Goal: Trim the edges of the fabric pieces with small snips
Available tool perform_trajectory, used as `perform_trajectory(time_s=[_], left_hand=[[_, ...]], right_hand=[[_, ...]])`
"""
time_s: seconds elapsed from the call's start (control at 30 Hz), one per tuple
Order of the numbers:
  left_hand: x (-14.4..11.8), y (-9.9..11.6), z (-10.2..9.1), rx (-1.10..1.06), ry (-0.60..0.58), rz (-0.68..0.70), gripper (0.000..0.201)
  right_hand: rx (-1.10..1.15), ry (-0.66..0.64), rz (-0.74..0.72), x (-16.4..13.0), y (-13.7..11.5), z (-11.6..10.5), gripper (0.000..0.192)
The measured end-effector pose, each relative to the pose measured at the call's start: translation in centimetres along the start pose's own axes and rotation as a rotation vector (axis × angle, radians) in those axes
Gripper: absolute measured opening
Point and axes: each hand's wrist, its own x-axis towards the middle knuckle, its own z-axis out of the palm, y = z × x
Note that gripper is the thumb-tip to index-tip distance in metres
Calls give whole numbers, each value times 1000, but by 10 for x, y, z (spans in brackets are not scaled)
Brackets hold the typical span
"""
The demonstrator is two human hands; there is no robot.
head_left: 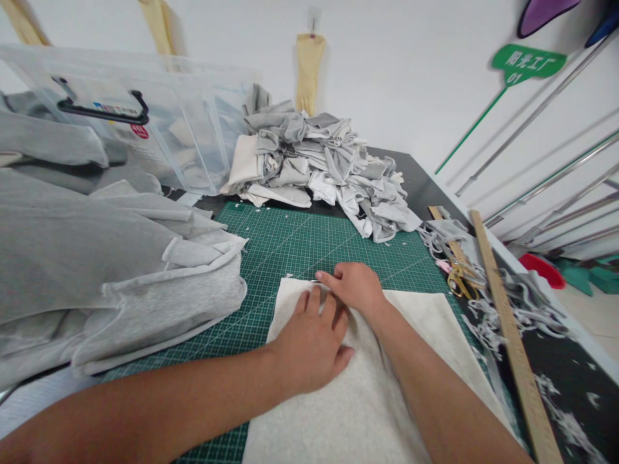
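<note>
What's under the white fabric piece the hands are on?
The white fabric lies on the green cutting mat, pressed by the left hand and right hand. Anything beneath it is hidden.

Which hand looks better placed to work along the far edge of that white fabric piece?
Probably the right hand: it sits at the far edge of the white fabric, pinching something thin. The left hand lies flat on the fabric, pressing it to the green cutting mat.
</note>
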Motion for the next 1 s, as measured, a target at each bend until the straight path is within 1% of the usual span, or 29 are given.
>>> perform_trajectory(time_s=[0.43, 0.67, 1.0], left_hand=[[0, 0, 3, 13, 1, 16, 58], [2, 1, 1, 7, -25, 17, 56], [3, 1, -1, 15, -43, 23, 57]], right_hand=[[12, 20, -12, 0, 2, -1, 65], [-4, 27, -22, -1, 3, 0, 69], [-16, -4, -42, -2, 3, -1, 71]])
